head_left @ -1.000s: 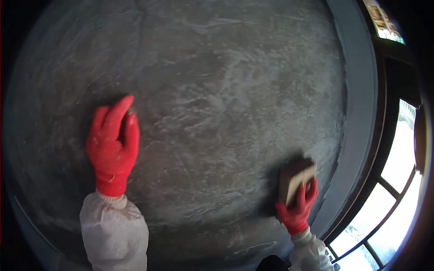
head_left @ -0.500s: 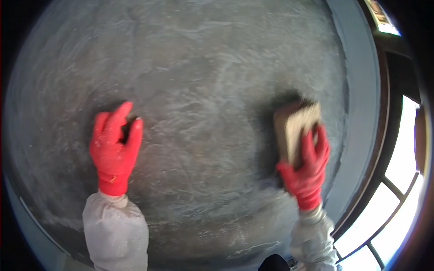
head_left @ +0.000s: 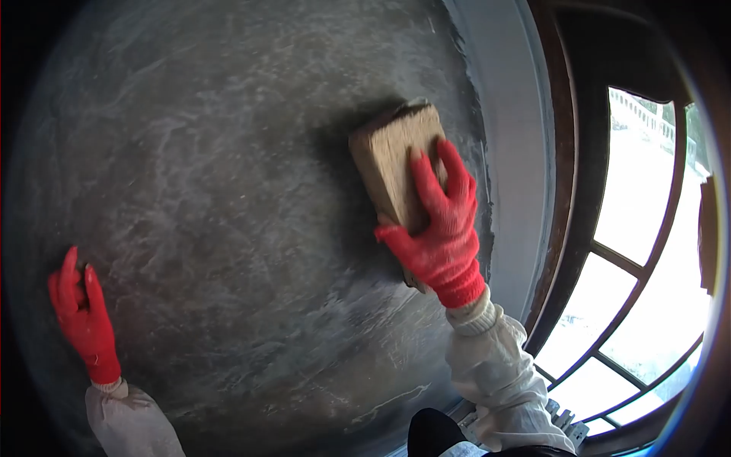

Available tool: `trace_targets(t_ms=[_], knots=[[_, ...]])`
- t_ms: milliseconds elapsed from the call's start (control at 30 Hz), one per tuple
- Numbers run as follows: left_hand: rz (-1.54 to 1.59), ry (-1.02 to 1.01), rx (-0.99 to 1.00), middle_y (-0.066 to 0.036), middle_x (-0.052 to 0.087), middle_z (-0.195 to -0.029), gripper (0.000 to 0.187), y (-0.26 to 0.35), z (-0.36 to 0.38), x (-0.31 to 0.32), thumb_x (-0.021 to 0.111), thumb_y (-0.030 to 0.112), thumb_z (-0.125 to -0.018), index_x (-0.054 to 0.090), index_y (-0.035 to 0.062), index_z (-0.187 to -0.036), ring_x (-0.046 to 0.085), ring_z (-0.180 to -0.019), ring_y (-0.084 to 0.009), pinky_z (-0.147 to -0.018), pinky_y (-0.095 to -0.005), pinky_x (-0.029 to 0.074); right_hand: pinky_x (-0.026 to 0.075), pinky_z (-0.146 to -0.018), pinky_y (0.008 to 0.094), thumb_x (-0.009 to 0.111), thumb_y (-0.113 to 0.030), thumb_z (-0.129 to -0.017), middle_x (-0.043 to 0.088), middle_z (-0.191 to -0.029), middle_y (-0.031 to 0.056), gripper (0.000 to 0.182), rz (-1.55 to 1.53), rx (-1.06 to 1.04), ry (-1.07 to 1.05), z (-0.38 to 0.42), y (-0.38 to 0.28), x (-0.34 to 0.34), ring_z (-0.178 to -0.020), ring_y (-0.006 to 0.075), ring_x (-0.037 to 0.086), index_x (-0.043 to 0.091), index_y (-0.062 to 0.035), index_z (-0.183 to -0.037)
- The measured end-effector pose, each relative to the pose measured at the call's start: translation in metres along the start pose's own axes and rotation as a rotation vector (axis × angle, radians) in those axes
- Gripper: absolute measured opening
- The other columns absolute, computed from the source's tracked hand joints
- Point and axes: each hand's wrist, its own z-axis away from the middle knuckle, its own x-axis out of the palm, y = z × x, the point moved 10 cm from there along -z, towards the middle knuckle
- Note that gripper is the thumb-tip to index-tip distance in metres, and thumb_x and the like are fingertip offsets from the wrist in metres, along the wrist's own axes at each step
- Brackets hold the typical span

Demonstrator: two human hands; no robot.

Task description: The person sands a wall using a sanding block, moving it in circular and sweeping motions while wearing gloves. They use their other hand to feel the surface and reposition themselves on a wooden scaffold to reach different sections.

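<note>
A thick, pale wooden sanding block [head_left: 392, 164] lies against the grey, streaky wall [head_left: 251, 190]. Over its outer face my right hand [head_left: 442, 213], in a red glove, is wrapped, with the thumb along the left edge and the fingers on the top right part. The block's face toward the wall is hidden. Far to the left, my left hand [head_left: 85, 316], also red-gloved, is raised at the wall with thumb and fingers apart and slightly bent. I see nothing held in it.
A smooth light-grey border strip [head_left: 514, 137] runs down the wall's right side. Beyond it stands a dark window frame [head_left: 567, 190] with bright panes [head_left: 636, 198]. A pale ribbed object [head_left: 565, 423], perhaps a radiator, sits low at right, beside something black [head_left: 430, 434].
The view has swung right, showing more window. My right hand still grips the sanding block, now nearer the picture's middle. My left hand appears farther left and lower.
</note>
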Motion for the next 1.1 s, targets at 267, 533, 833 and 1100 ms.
trace_targets(t_ms=[267,533,833,1100], knots=[[-0.107,-0.039,-0.047,-0.003,0.052,-0.100,0.030,-0.017,0.001,0.000,0.054,0.015,-0.099,0.058,0.0080,-0.128,0.049,-0.074,-0.0107,-0.068,-0.0258,0.042,0.042,-0.090,0.0579,0.074,-0.052,-0.071,0.037,-0.137,0.0314,0.090,0.117,0.178,-0.122,0.252,0.076,-0.022,-0.113,0.0518,0.045,0.037,-0.0098,-0.141],[-0.099,-0.051,-0.055,-0.006,0.054,-0.113,0.031,-0.028,0.001,0.002,0.050,0.015,-0.101,0.056,0.0060,-0.129,0.053,-0.082,-0.0104,-0.073,-0.0260,0.045,0.044,-0.092,0.0519,0.079,-0.043,-0.066,0.037,-0.139,0.0291,0.086,0.073,-0.049,-0.085,0.070,0.087,-0.024,-0.114,0.0458,0.047,0.046,-0.0078,-0.136],[-0.242,-0.073,-0.019,-0.010,0.054,-0.133,0.036,-0.048,0.006,-0.002,0.048,0.021,-0.102,0.052,0.0031,-0.133,0.052,-0.121,-0.0214,-0.100,-0.0315,0.040,0.042,-0.097,0.0494,0.078,-0.037,-0.070,0.035,-0.144,0.0270,0.086,0.059,-0.009,-0.016,-0.013,0.122,-0.026,-0.119,0.0454,0.046,0.041,-0.0098,-0.143],[-0.133,-0.063,-0.085,-0.008,0.058,-0.126,0.034,-0.076,0.004,-0.001,0.048,0.019,-0.102,0.053,0.0062,-0.133,0.058,-0.105,-0.0145,-0.087,-0.0255,0.044,0.040,-0.097,0.0551,0.074,-0.045,-0.071,0.025,-0.145,0.0343,0.096,0.143,0.137,-0.293,0.297,0.174,-0.046,-0.126,0.0516,0.038,0.027,-0.0093,-0.148]])
